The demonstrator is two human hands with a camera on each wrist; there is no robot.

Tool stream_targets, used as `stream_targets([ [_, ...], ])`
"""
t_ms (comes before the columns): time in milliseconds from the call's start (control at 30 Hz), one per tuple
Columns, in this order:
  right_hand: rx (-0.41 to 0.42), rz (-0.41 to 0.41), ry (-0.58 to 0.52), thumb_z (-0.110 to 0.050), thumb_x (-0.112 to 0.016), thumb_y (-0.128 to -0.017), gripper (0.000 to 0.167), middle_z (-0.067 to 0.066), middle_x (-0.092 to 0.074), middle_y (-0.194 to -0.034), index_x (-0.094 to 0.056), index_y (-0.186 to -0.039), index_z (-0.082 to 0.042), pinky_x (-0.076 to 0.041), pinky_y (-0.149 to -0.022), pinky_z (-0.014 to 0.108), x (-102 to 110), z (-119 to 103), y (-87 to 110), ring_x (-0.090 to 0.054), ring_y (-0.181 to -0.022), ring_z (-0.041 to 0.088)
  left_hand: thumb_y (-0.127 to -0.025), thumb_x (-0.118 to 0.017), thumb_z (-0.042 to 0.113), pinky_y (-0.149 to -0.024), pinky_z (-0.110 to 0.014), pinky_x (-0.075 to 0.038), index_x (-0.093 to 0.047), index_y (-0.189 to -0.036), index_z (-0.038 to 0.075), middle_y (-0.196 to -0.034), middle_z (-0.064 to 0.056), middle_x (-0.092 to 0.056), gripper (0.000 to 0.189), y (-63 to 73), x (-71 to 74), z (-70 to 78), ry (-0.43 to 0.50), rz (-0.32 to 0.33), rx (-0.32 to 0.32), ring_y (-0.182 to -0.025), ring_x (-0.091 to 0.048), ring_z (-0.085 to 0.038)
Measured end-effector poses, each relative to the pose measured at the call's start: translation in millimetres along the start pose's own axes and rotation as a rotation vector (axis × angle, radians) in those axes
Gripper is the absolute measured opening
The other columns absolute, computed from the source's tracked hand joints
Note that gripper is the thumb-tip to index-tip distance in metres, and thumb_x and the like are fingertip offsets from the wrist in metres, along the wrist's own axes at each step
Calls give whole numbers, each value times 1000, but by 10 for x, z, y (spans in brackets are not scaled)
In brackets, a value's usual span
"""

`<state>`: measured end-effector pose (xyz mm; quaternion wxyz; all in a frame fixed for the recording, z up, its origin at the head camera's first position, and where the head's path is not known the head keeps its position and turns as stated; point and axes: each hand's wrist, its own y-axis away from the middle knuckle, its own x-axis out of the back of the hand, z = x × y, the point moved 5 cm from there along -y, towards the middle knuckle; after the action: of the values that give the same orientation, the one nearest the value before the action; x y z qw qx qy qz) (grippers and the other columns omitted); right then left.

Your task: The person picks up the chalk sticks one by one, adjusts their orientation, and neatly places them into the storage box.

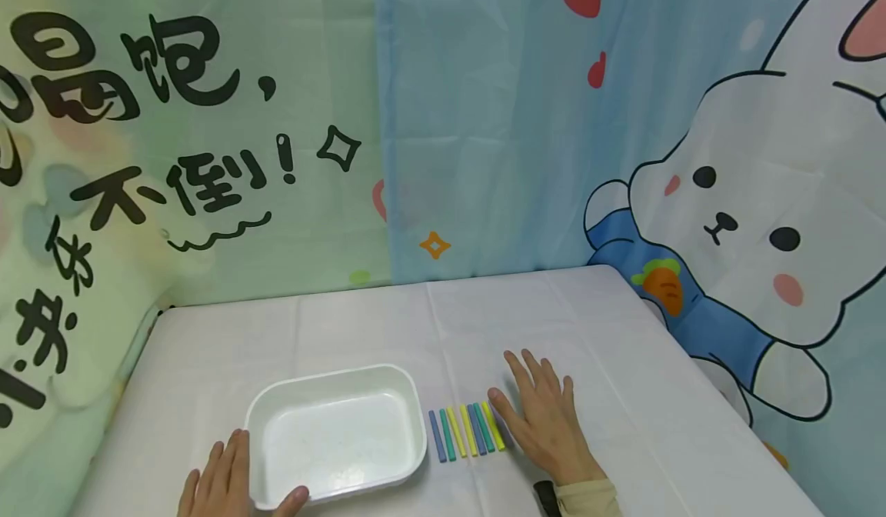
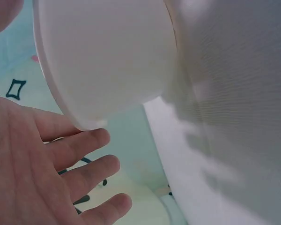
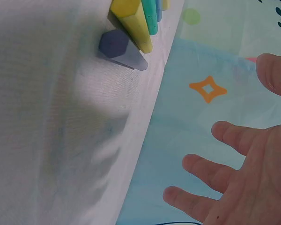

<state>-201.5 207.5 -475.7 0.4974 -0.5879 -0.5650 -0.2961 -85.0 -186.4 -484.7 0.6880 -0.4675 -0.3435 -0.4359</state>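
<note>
A white rectangular tray (image 1: 332, 436) with rounded corners sits on the table, its inside bare. My left hand (image 1: 224, 475) is at the tray's left end, fingers straight along its side and thumb by the front rim. In the left wrist view, fingertips (image 2: 100, 137) meet the tray's rim (image 2: 49, 84). To the right of the tray lies a row of several slim chalk-like sticks (image 1: 468, 430) in blue, green and yellow. My right hand (image 1: 547, 428) hovers beside the row's right end, fingers spread and holding nothing. The right wrist view shows hexagonal ends on a yellow stick (image 3: 131, 18) and a grey-blue stick (image 3: 117, 47).
A white cloth (image 1: 360, 332) with fold lines covers the table. Behind it hangs a printed curtain (image 1: 484, 155), green with black lettering on the left, blue with a cartoon rabbit on the right. A dark strap (image 1: 546, 498) shows near the right sleeve (image 1: 588, 499).
</note>
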Motion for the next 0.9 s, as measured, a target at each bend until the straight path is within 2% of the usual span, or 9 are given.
stream_targets([
  [67,6,8,-1,-53,-51,-103,67,25,-41,-155,-43,-154,-11,-20,-105,81,6,1,2,-32,-141,55,-71,-69,80,-102,-67,-36,-46,-143,-10,-141,-28,-54,118,-1,-16,-15,8,-19,15,-130,-47,-49],
  [267,56,58,-119,-44,-53,-105,60,25,-50,-146,-48,-149,-3,-38,-103,69,38,28,9,-48,-132,47,-72,-55,92,-112,-70,-27,-32,-150,-14,-149,-35,-40,134,-26,-118,-98,-13,-306,129,-139,-34,-54],
  [300,51,52,-147,-43,-53,-105,60,25,-51,-146,-48,-148,-3,-40,-103,67,40,35,7,-49,-131,46,-72,-53,93,-113,-70,-26,-30,-150,-15,-150,-36,-38,135,-30,-125,-103,-20,-337,135,-140,-32,-54],
  [433,-38,-38,-236,-51,-46,-106,66,23,-51,-146,-43,-152,-4,-40,-105,65,46,65,-8,-49,-133,45,-73,-51,93,-113,-69,-26,-29,-151,-15,-151,-36,-37,135,-38,-120,-101,-27,-350,129,-140,-32,-54],
  [533,-113,-107,-296,-60,-39,-104,74,21,-53,-145,-40,-154,-5,-44,-103,63,51,86,-14,-52,-130,42,-72,-51,94,-112,-69,-27,-29,-151,-14,-151,-35,-38,135,-33,-120,-101,-31,-348,132,-139,-33,-54],
  [633,-165,-140,-350,-65,-38,-103,77,19,-56,-141,-42,-153,-7,-49,-98,60,64,98,-13,-57,-124,39,-72,-51,94,-111,-70,-28,-29,-151,-14,-150,-36,-38,136,-28,-129,-108,-35,-347,137,-138,-34,-54],
  [733,-185,-147,-386,-63,-42,-102,73,17,-60,-137,-48,-149,-7,-52,-95,56,76,103,-11,-61,-119,35,-72,-51,94,-111,-69,-29,-29,-151,-14,-150,-37,-38,136,-26,-143,-119,-36,-345,134,-138,-35,-55],
  [900,-206,-159,-391,-48,-56,-103,55,11,-68,-122,-60,-139,-8,-58,-84,46,99,114,2,-67,-105,28,-72,-51,94,-109,-69,-32,-29,-151,-15,-146,-41,-39,136,-18,-175,-145,-34,-347,130,-136,-36,-55],
])
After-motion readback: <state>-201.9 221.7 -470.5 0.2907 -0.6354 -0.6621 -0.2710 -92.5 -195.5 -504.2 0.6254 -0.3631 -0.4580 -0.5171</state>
